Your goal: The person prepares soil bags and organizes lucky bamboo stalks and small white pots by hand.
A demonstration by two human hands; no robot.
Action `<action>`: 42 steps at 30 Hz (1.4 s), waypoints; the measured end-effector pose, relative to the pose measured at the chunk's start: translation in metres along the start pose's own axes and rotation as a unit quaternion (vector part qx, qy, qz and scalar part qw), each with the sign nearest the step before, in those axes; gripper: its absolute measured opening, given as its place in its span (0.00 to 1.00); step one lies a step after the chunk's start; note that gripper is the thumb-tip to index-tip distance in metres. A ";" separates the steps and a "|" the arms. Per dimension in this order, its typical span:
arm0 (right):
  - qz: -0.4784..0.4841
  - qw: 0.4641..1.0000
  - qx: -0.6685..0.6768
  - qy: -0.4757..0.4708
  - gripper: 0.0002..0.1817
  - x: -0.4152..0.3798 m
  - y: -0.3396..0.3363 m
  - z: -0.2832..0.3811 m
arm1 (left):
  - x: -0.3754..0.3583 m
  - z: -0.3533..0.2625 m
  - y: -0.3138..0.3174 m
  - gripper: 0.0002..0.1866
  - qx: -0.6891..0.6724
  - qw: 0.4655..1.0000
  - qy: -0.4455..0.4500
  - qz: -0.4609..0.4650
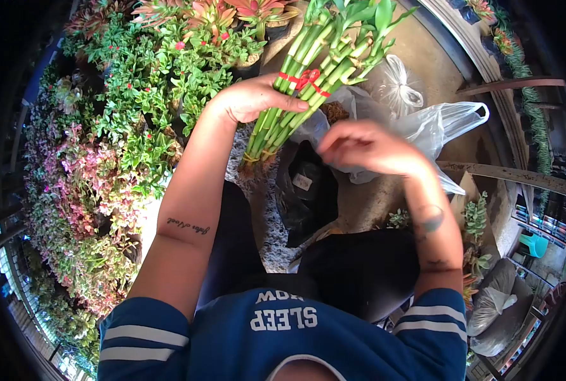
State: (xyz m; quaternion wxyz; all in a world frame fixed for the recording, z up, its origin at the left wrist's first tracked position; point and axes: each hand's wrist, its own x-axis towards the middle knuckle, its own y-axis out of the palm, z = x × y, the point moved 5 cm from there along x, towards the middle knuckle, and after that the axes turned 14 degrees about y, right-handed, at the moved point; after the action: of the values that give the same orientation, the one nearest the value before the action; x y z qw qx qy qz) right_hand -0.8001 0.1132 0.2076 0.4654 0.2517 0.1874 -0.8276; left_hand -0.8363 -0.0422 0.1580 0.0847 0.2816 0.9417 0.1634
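My left hand [254, 98] is closed around two tied bunches of lucky bamboo [273, 130]. The stalks lean, leaves toward the top and reddish roots toward my knees. Just above my thumb, red ribbon [308, 79] circles the stalks, with a bow at the middle. My right hand [365, 146] is blurred by motion, its fingers bent, to the right of the bunches. I cannot make out anything in it. Below it lies a black plastic bag [296, 219], its mouth apart, with a small pale label [302, 182] showing inside.
A clear plastic bag [445, 120] spreads beside my right hand, with a knotted plastic bag [400, 89] behind it. Brown fibrous matter [335, 112] shows near the stalks. Dense potted plants [156, 95] crowd the left. At the lower right sits a grey wrapped bundle [499, 305].
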 end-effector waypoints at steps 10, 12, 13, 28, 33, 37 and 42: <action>-0.121 0.956 -0.243 0.115 0.16 0.088 0.026 -0.161 | 0.007 0.002 0.006 0.25 -0.059 0.995 0.060 -0.052; -0.114 0.952 -0.251 0.130 0.17 0.089 0.028 -0.153 | 0.009 0.003 0.006 0.25 -0.059 0.995 0.063 -0.053; -0.073 0.937 -0.301 0.163 0.18 0.091 0.038 -0.154 | 0.010 0.002 0.006 0.25 -0.047 0.995 0.074 -0.056; 0.094 0.906 -0.328 0.251 0.23 0.100 0.056 -0.142 | 0.005 -0.004 0.004 0.25 -0.040 0.993 0.086 -0.066; 0.006 0.976 -0.119 0.182 0.21 0.081 0.015 -0.100 | 0.011 0.001 0.004 0.27 -0.067 0.992 0.092 -0.049; -0.095 0.969 -0.215 0.076 0.18 0.074 -0.008 -0.084 | 0.014 0.002 0.003 0.28 -0.044 0.994 0.087 -0.049; -0.229 0.960 -0.164 -0.004 0.12 0.067 -0.038 -0.075 | 0.013 0.001 0.004 0.24 -0.048 0.993 0.091 -0.056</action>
State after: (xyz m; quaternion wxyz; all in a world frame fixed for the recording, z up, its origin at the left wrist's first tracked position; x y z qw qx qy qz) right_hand -0.8443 0.1276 0.1111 0.2988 0.1192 0.3711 -0.8711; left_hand -0.8447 -0.0322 0.1576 0.0211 0.2083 0.9507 0.2287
